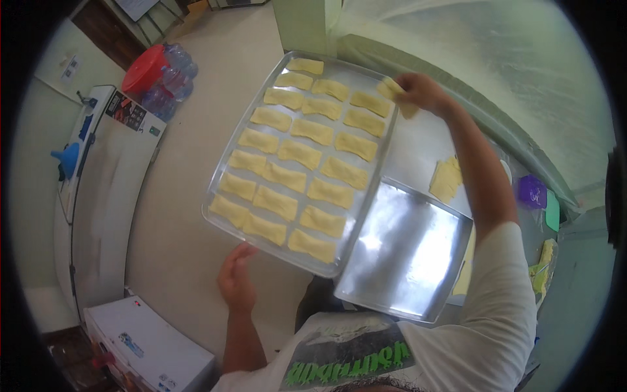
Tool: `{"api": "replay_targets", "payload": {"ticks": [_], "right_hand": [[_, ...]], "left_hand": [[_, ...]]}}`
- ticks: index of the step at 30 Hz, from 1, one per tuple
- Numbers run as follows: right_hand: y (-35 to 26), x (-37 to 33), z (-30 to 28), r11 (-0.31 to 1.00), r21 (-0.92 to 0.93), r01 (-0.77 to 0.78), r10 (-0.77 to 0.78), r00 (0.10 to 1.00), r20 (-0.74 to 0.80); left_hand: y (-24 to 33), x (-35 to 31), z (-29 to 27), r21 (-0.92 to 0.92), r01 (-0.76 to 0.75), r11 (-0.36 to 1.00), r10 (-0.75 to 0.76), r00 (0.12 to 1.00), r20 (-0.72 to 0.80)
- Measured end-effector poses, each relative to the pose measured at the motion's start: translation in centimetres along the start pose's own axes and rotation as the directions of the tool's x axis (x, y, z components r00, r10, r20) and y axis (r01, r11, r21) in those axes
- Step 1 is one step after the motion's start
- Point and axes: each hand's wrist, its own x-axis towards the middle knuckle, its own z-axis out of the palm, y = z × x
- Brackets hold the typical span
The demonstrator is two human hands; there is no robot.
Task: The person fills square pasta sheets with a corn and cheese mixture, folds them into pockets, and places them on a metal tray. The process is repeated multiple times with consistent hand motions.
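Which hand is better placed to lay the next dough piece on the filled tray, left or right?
Probably the right. The right hand already pinches a dough piece at the far corner of the filled tray, where a gap shows. The left hand hangs empty below the tray's near edge.

You held a pale yellow dough rectangle [394,89] in your right hand [423,91] at the upper centre of the frame, just over the far right corner of the long metal tray [218,215], which carried flat rows of similar dough pieces [299,154]. Your left hand [236,282] hovered open by its near edge.
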Motion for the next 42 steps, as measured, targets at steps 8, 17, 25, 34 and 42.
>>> {"api": "replay_targets", "payload": {"ticks": [8,17,25,34,42], "right_hand": [[-0.3,20.9,7.4,0.924,-0.367,0.112,-0.148,0.987,-0.071],[0.2,23.4,9.4,0.867,-0.489,0.093,-0.065,0.995,0.074],[-0.1,12.9,4.9,0.901,-0.433,-0.011,-0.136,0.942,-0.307],[13.9,-17.4,-8.4,0.839,-0.467,-0.280,0.097,0.921,-0.378],[22.3,-35.0,-6.0,0.840,-0.342,-0.420,0.278,0.876,-0.394]], "left_hand": [[-4.1,2.9,-9.5,0.149,0.178,0.973,-0.155,0.975,-0.157],[-6.4,5.0,-11.8,0.159,0.329,0.931,-0.286,0.927,-0.244],[-5.1,6.5,-10.1,0.172,0.201,0.964,-0.165,0.966,-0.200],[6.0,7.7,6.5,0.094,-0.247,0.965,0.199,0.914,0.353],[12.9,2.0,38.2,-0.123,-0.586,0.801,0.414,0.393,0.821]]}}
